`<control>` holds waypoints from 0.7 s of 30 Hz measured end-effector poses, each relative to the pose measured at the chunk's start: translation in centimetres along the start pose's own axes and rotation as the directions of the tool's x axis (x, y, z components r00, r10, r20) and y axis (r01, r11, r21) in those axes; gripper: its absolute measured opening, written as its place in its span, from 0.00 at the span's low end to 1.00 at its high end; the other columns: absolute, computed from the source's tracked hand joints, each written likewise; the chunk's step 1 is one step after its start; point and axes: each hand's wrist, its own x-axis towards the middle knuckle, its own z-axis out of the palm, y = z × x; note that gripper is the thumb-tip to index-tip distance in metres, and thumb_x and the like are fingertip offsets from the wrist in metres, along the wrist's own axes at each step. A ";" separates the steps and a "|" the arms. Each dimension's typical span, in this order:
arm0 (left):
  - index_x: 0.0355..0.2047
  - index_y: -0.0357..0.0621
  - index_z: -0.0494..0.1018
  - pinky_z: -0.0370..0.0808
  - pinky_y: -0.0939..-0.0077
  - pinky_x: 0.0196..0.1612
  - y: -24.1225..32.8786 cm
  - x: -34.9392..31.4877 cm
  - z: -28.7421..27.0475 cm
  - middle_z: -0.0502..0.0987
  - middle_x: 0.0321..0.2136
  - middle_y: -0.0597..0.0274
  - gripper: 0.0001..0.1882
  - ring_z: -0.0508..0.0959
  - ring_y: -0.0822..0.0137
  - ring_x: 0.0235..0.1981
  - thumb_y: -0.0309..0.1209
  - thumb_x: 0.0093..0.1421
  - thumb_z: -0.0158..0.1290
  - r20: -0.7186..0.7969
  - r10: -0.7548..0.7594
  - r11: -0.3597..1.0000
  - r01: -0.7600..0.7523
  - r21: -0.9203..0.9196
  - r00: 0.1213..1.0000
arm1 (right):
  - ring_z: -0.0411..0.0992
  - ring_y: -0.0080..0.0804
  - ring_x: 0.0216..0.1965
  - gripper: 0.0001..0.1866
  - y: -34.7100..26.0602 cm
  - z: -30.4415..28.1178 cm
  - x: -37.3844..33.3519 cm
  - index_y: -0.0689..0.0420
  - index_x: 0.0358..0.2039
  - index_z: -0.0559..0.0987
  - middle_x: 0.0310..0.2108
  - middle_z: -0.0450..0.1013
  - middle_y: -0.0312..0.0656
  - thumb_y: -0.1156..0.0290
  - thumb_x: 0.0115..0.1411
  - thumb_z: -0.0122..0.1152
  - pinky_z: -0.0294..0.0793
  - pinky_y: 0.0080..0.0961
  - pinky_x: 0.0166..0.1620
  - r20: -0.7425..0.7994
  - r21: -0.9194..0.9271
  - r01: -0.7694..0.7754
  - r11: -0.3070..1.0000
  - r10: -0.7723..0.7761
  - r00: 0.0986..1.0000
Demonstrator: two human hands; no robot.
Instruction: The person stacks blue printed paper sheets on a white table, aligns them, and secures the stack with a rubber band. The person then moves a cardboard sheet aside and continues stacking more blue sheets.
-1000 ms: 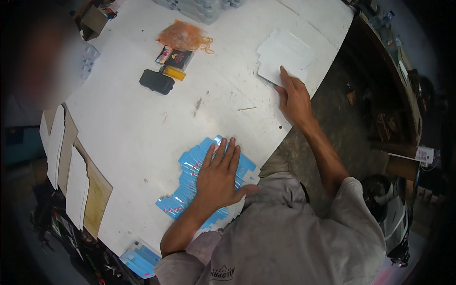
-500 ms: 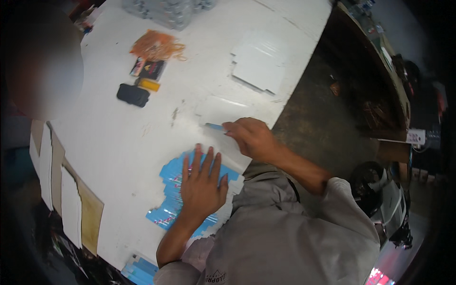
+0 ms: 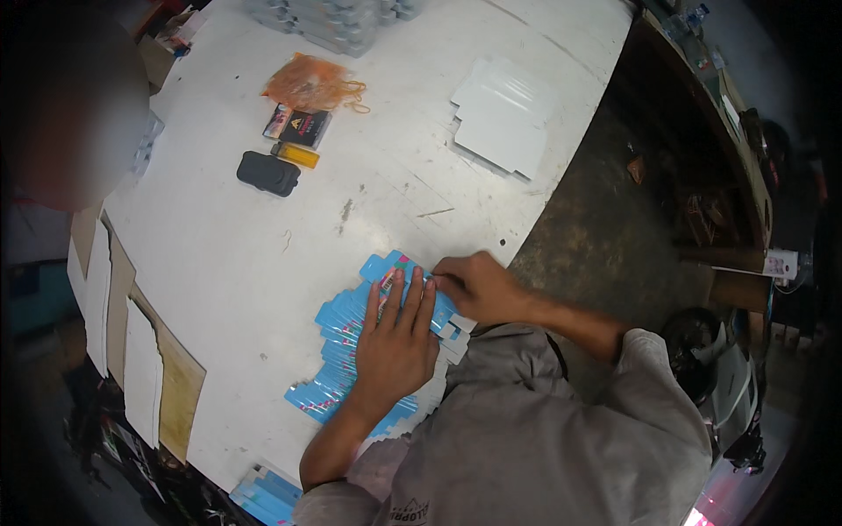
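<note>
A fan of overlapping blue printed carton blanks (image 3: pixel 337 358) spreads over the white table close to my body. My left hand (image 3: pixel 395 355) lies on it, palm down, with its fingers stretched out. At the upper right end of the fan, my right hand (image 3: pixel 481 287) is closed at the edge of the top blank (image 3: pixel 403 265). Its thumb and fingertips pinch that edge, though the grip is partly hidden. White tabs of the blanks stick out beside my shirt.
A white stack of flat blanks (image 3: pixel 502 123) lies toward the table's right edge. Farther left are an orange plastic bag (image 3: pixel 307 83), a dark box (image 3: pixel 307 129), a yellow lighter (image 3: pixel 298 156) and a black case (image 3: pixel 268 174). More blue blanks (image 3: pixel 263 495) sit at the near left corner.
My right hand has come down and nearer to my left hand; the blank it held away from the fan now lies at the fan's upper end. My left hand stays flat on the fan.
</note>
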 end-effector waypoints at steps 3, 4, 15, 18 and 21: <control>0.70 0.32 0.62 0.45 0.35 0.76 -0.2 -0.4 0.0 0.56 0.75 0.43 0.38 0.53 0.41 0.77 0.36 0.62 0.54 0.016 0.006 0.999 -0.005 -0.054 1.000 | 0.80 0.50 0.26 0.12 0.3 -3.3 3.2 0.62 0.40 0.83 0.23 0.78 0.53 0.65 0.69 0.61 0.77 0.40 0.31 -0.065 0.046 -0.109 0.993 0.112 0.992; 0.70 0.32 0.62 0.45 0.36 0.76 -0.2 -0.3 -0.1 0.56 0.75 0.42 0.38 0.53 0.41 0.77 0.36 0.62 0.54 0.019 0.003 0.998 -0.002 -0.059 1.000 | 0.80 0.45 0.27 0.12 0.5 -3.5 2.9 0.63 0.41 0.83 0.25 0.79 0.52 0.66 0.69 0.61 0.77 0.37 0.33 0.090 0.110 -0.123 0.986 0.113 0.990; 0.70 0.33 0.64 0.46 0.43 0.78 0.1 -0.4 0.0 0.57 0.75 0.42 0.41 0.55 0.47 0.78 0.38 0.58 0.57 -0.037 -0.015 0.999 0.013 -0.039 0.999 | 0.76 0.33 0.30 0.06 0.5 -0.2 -0.4 0.66 0.42 0.81 0.31 0.79 0.51 0.76 0.70 0.59 0.74 0.32 0.37 0.262 0.348 -0.132 0.928 0.038 0.964; 0.69 0.30 0.64 0.47 0.40 0.77 -0.1 -0.2 0.0 0.59 0.74 0.40 0.42 0.56 0.44 0.77 0.38 0.57 0.58 -0.014 -0.020 0.997 0.019 -0.072 1.000 | 0.79 0.42 0.32 0.06 -0.6 -0.2 -0.6 0.65 0.42 0.81 0.32 0.80 0.51 0.76 0.67 0.62 0.77 0.35 0.38 0.210 0.134 -0.066 0.989 0.036 0.977; 0.68 0.28 0.65 0.50 0.37 0.75 -0.4 -0.2 -0.1 0.63 0.71 0.38 0.40 0.59 0.40 0.75 0.40 0.59 0.59 -0.012 -0.042 0.986 0.039 -0.160 0.999 | 0.79 0.43 0.32 0.10 3.0 -2.0 1.2 0.63 0.45 0.82 0.31 0.79 0.51 0.77 0.64 0.65 0.76 0.33 0.38 -0.164 -0.187 0.167 0.968 -0.198 0.966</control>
